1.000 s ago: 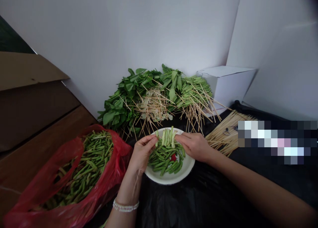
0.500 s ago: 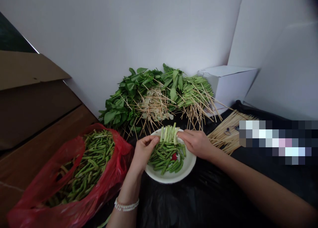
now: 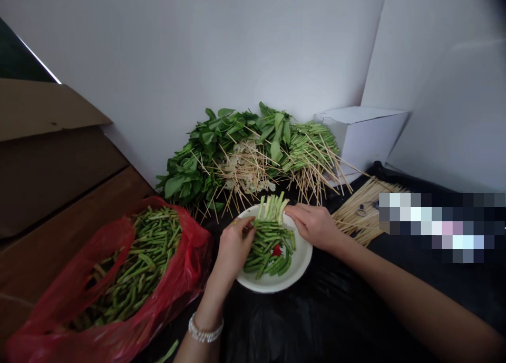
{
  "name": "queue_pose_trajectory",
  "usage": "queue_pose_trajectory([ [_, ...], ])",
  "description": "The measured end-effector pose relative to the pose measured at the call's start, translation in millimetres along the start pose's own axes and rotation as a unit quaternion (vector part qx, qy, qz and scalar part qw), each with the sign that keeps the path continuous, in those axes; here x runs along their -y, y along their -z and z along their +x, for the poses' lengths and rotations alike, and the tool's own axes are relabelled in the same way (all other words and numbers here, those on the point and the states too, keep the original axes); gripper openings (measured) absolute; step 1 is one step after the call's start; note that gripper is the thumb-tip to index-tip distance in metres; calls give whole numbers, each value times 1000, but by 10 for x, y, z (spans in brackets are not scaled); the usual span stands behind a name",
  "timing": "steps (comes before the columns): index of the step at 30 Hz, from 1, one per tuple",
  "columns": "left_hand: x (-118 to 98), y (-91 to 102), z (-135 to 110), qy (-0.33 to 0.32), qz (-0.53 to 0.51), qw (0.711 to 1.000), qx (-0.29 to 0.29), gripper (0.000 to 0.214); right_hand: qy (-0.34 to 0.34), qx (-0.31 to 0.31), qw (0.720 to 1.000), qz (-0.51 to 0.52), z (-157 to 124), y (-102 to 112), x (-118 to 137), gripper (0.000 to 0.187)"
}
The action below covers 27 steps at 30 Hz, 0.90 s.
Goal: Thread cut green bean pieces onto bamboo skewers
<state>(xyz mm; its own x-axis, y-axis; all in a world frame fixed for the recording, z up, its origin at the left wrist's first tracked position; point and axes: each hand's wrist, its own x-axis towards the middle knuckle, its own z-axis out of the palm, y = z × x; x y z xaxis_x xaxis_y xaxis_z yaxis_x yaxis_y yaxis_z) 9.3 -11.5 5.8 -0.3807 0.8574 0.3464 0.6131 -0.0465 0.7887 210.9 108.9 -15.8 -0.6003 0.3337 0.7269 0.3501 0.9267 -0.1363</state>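
On a white plate (image 3: pixel 290 276) lies a heap of cut green beans (image 3: pixel 269 242) with a small red piece (image 3: pixel 276 250) among them. A row of pale-ended bean pieces (image 3: pixel 271 207) stands up at the heap's far end. My left hand (image 3: pixel 233 249) grips the left side of the bundle, with its fingers curled around the pieces. My right hand (image 3: pixel 312 226) comes in from the right, and its fingertips press the row's right end. A beaded bracelet (image 3: pixel 205 331) circles my left wrist.
A red plastic bag (image 3: pixel 174 268) full of green beans lies to the left on a brown surface. Skewered greens (image 3: pixel 237 152) are piled against the white wall. Loose bamboo skewers (image 3: pixel 356 218) and a white box (image 3: pixel 359 134) stand to the right on black plastic sheeting.
My left hand has moved nearer the plate's middle and closed around the bundle. The bean row now stands more upright, and the bracelet has shifted right with my wrist.
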Motion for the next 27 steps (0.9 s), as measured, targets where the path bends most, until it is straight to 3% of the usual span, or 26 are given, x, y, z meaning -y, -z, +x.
queue_pose_trajectory([
  [3, -64, 62, 31, 80, -153, 985, -17, 27, 0, -9, 1000, 10, -3, 2, -5, 28],
  [6, -114, 100, 41, 163, -317, 934, -3, 32, 5, -14, 1000, 12, -4, 5, 4, 28],
  [9, -138, 108, 41, 197, -401, 895, -5, 33, 19, -12, 1000, 10, -5, 8, 23, 27],
  [27, -108, 59, 33, 198, -408, 891, -3, 33, 51, 30, 998, -12, 0, 19, 65, 29],
])
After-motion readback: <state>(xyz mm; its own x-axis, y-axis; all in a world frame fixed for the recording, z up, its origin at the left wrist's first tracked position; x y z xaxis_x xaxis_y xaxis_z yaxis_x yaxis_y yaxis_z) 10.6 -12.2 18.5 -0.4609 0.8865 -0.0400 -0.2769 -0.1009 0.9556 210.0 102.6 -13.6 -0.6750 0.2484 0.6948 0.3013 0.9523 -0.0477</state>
